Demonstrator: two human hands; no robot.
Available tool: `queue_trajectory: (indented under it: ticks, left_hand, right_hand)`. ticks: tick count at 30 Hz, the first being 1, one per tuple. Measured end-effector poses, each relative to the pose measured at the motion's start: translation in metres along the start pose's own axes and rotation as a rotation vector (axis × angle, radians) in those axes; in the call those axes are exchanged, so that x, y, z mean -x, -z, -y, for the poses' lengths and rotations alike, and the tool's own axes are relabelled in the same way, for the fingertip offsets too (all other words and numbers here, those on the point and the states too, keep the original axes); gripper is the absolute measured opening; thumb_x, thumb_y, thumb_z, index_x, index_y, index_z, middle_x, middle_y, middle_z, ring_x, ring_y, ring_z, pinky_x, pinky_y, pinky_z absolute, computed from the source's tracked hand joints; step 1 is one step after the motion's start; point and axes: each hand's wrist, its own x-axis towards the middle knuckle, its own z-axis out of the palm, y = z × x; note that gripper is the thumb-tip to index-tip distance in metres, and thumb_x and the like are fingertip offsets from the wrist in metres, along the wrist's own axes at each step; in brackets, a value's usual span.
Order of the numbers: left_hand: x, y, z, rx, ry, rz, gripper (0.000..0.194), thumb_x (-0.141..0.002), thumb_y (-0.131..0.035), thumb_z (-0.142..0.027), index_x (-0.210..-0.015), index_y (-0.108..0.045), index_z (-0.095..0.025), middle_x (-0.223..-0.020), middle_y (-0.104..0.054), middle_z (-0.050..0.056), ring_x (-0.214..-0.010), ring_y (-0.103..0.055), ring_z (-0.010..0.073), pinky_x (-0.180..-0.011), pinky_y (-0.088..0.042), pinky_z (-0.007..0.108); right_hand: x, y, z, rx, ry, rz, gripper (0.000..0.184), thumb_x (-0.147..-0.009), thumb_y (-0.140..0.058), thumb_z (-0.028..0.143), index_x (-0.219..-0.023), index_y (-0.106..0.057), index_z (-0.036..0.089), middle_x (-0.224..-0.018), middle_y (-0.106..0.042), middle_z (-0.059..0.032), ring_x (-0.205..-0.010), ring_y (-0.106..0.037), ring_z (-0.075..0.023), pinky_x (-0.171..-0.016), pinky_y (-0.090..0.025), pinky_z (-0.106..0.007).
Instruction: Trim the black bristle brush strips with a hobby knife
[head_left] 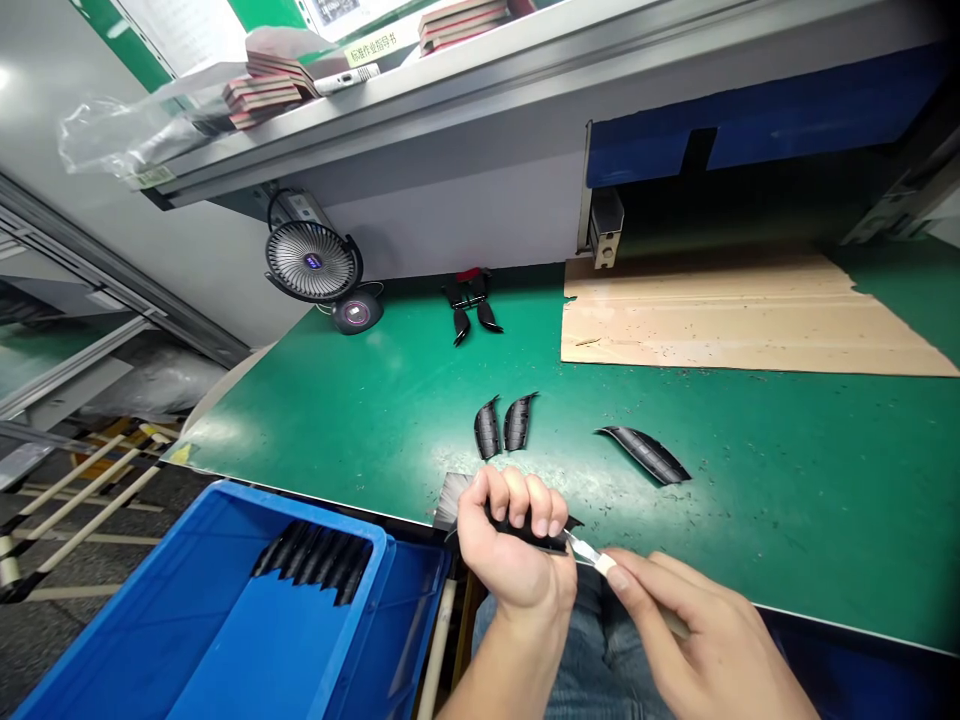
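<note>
The fingers (517, 492) of the left hand (510, 550) are clenching a black curved piece (534, 536) and hiding most of it. The fingers (637, 585) of the right hand (705, 645) are pinching a small knife (589, 553). Its blade is right by the piece, but touching is hard to see. More black pieces (499, 425) are lying at twelve o'clock on the green tabletop (787, 480). A blue bin (225, 560) is sitting at seven o'clock, holding dark pieces (315, 560), and the picture is cutting it off.
</note>
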Motion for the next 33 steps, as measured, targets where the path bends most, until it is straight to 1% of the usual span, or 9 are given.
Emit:
queue_trajectory:
  ticks: [7,12,15,18,20,24,27,29,33]
  left_hand:
    - [-0.002,0.002,0.002,0.025,0.024,-0.028,0.037,-0.082,-0.044,-0.03,-0.053,-0.023,-0.02,-0.049,-0.014,-0.006,-0.037,-0.017,0.0092,-0.037,-0.018,0.024]
    - [-0.007,-0.002,0.0,0.064,0.07,-0.074,0.038,-0.081,-0.048,-0.029,-0.053,-0.024,-0.019,-0.05,-0.016,-0.006,-0.04,-0.019,0.0083,-0.038,-0.02,0.022]
    - [-0.012,-0.001,-0.001,0.132,0.121,-0.114,0.038,-0.081,-0.05,-0.028,-0.054,-0.025,-0.019,-0.051,-0.018,-0.006,-0.042,-0.023,0.0078,-0.04,-0.023,0.02]
    - [-0.015,0.001,-0.001,0.195,0.201,-0.126,0.037,-0.08,-0.052,-0.026,-0.055,-0.026,-0.019,-0.052,-0.019,-0.006,-0.044,-0.026,0.0072,-0.042,-0.027,0.019]
    - [-0.015,0.002,0.002,0.22,0.251,-0.117,0.037,-0.081,-0.052,-0.025,-0.055,-0.027,-0.019,-0.052,-0.021,-0.006,-0.044,-0.028,0.0067,-0.044,-0.029,0.018]
    - [-0.011,0.002,0.012,0.169,0.323,-0.064,0.036,-0.084,-0.052,-0.028,-0.056,-0.031,-0.019,-0.052,-0.025,-0.006,-0.045,-0.033,0.0073,-0.047,-0.036,0.02]
    - [-0.007,0.007,0.021,-0.023,0.34,0.029,0.029,-0.085,-0.055,-0.036,-0.064,-0.046,-0.018,-0.061,-0.044,-0.002,-0.063,-0.051,0.013,-0.065,-0.047,0.027]
    - [-0.003,0.017,0.027,-0.209,0.387,0.073,0.021,-0.083,-0.061,-0.037,-0.083,-0.056,-0.016,-0.08,-0.055,0.002,-0.082,-0.056,0.0164,-0.08,-0.047,0.03]
    - [0.008,0.042,0.027,-0.573,0.494,0.105,0.037,-0.079,-0.067,-0.028,-0.112,-0.054,-0.017,-0.089,-0.052,0.003,-0.086,-0.055,0.015,-0.082,-0.044,0.028]
  right_hand:
    - [0.002,0.0,0.001,0.147,0.057,-0.064,0.029,-0.097,-0.04,0.037,-0.104,-0.066,0.027,-0.073,-0.064,-0.0012,-0.054,-0.062,-0.0136,-0.05,-0.048,-0.02]
    - [0.007,-0.003,-0.001,0.375,0.224,-0.352,0.027,-0.091,-0.055,0.026,-0.116,-0.062,0.022,-0.074,-0.066,-0.0001,-0.055,-0.061,-0.0118,-0.053,-0.044,-0.021]
    - [0.009,-0.006,-0.003,0.207,0.258,-0.464,0.035,-0.085,-0.063,0.017,-0.12,-0.061,0.024,-0.08,-0.068,-0.0013,-0.062,-0.063,-0.013,-0.064,-0.048,-0.023]
    - [0.004,-0.009,-0.001,-0.135,0.027,-0.455,0.025,-0.084,-0.065,0.03,-0.107,-0.066,0.022,-0.088,-0.07,-0.0055,-0.067,-0.065,-0.0164,-0.055,-0.051,-0.022]
    - [-0.004,-0.011,0.003,-0.329,-0.137,-0.419,0.028,-0.081,-0.066,0.04,-0.099,-0.068,0.019,-0.089,-0.071,-0.0074,-0.069,-0.068,-0.0188,-0.052,-0.054,-0.021]
    - [-0.02,-0.015,0.009,-0.54,-0.272,-0.281,0.036,-0.079,-0.066,0.046,-0.096,-0.071,0.015,-0.084,-0.073,-0.0077,-0.073,-0.07,-0.0221,-0.062,-0.058,-0.025]
    - [-0.024,-0.013,0.0,-0.477,-0.382,-0.215,0.039,-0.077,-0.065,0.053,-0.09,-0.073,0.017,-0.084,-0.074,-0.0055,-0.075,-0.07,-0.023,-0.06,-0.057,-0.024]
    - [-0.024,-0.007,-0.013,-0.335,-0.498,-0.238,0.042,-0.073,-0.065,0.06,-0.086,-0.073,0.02,-0.083,-0.074,-0.0041,-0.077,-0.069,-0.0243,-0.056,-0.055,-0.024]
    - [-0.028,0.009,-0.042,0.108,-0.647,-0.273,0.046,-0.074,-0.056,0.068,-0.085,-0.072,0.026,-0.07,-0.072,-0.0035,-0.065,-0.068,-0.028,-0.055,-0.053,-0.035]
